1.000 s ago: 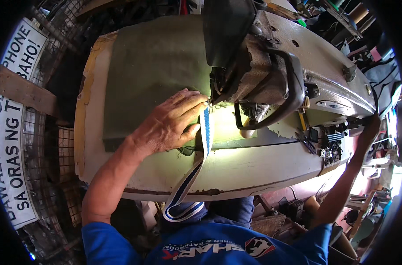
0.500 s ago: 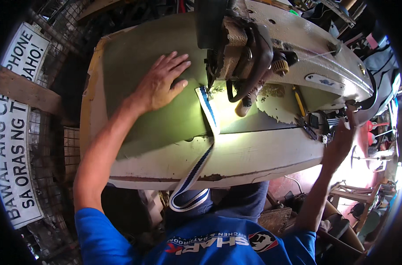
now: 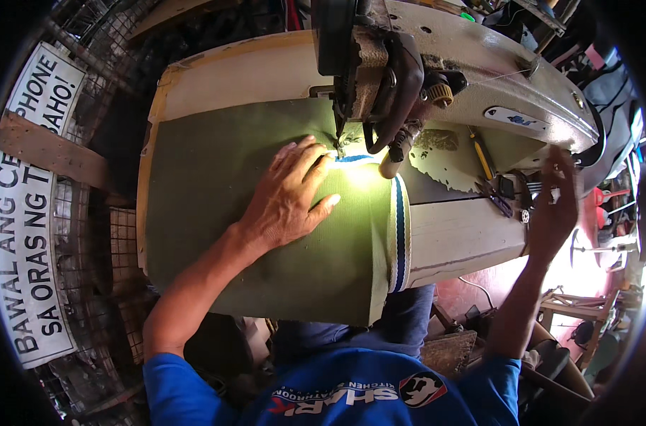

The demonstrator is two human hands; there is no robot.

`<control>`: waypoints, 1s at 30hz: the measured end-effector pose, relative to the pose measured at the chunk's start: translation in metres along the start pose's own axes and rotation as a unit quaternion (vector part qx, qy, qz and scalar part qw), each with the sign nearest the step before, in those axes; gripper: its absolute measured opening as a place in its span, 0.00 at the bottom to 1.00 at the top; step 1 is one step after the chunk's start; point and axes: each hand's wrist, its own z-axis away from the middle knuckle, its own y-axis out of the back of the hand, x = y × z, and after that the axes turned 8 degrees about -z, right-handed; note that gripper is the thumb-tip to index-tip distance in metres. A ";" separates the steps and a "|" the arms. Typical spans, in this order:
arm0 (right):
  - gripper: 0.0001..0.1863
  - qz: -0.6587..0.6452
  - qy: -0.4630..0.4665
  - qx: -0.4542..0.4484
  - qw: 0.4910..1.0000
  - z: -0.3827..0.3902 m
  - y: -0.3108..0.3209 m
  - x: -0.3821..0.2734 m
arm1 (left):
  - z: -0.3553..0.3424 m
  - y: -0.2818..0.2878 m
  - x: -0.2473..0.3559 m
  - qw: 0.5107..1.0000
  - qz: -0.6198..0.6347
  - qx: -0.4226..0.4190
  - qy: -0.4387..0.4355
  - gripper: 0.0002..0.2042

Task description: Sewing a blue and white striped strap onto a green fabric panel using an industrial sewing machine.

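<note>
My left hand (image 3: 291,192) lies open on a sheet of olive-green fabric (image 3: 195,213), fingertips just left of the sewing machine's needle and presser foot (image 3: 338,149). A white webbing strap with a blue stripe (image 3: 399,227) runs from under the foot, bends, and hangs down along the fabric's right side. My right hand (image 3: 555,192) is raised at the right end of the machine (image 3: 472,60), near the handwheel side; its fingers are blurred, and whether they hold anything is unclear.
The pale table (image 3: 465,234) carries a yellow-handled tool (image 3: 482,156), pliers (image 3: 493,199) and small metal parts under the machine's arm. Wire mesh with white signboards (image 3: 32,234) stands at the left. Cluttered shelves and wooden pieces (image 3: 571,312) are at the right.
The fabric has turned and come toward me, now hanging over the front edge. The strap has bent at the foot. My left hand moved back to the needle; my right hand moved left.
</note>
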 end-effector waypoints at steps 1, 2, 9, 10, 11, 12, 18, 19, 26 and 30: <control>0.14 -0.016 -0.039 0.043 0.998 -0.008 0.014 0.032 | 0.000 -0.001 0.001 1.000 0.002 0.007 -0.007 0.26; 0.17 -0.013 -0.075 0.081 0.994 -0.017 0.027 0.063 | 0.000 -0.002 0.003 1.000 0.004 0.015 -0.004 0.26; 0.22 0.069 -0.033 0.068 0.995 -0.085 0.046 0.232 | 0.001 -0.010 0.018 0.999 0.001 0.035 0.036 0.27; 0.22 0.037 -0.105 0.069 0.991 -0.089 0.046 0.247 | 0.001 -0.010 0.017 0.999 0.007 0.032 0.042 0.27; 0.22 0.078 -0.165 0.061 0.981 -0.094 0.048 0.260 | 0.001 -0.010 0.016 0.999 0.003 0.032 0.033 0.27; 0.23 0.079 -0.182 0.100 0.975 -0.101 0.049 0.271 | 0.002 -0.009 0.015 0.999 0.006 0.031 0.032 0.27; 0.28 0.050 -0.031 -0.289 0.955 -0.202 0.056 0.258 | 0.000 -0.009 0.010 1.000 0.009 -0.002 0.018 0.29; 0.28 0.071 -0.059 -0.348 0.933 -0.212 0.054 0.238 | 0.000 -0.009 0.009 1.000 0.007 0.000 0.021 0.29; 0.25 0.034 -0.334 -0.271 0.902 -0.200 0.041 0.164 | 0.000 -0.008 0.009 1.000 -0.001 -0.004 0.009 0.29; 0.24 -0.126 -0.333 -0.183 0.916 -0.202 0.049 0.251 | -0.001 -0.009 0.012 1.000 -0.004 0.000 0.019 0.29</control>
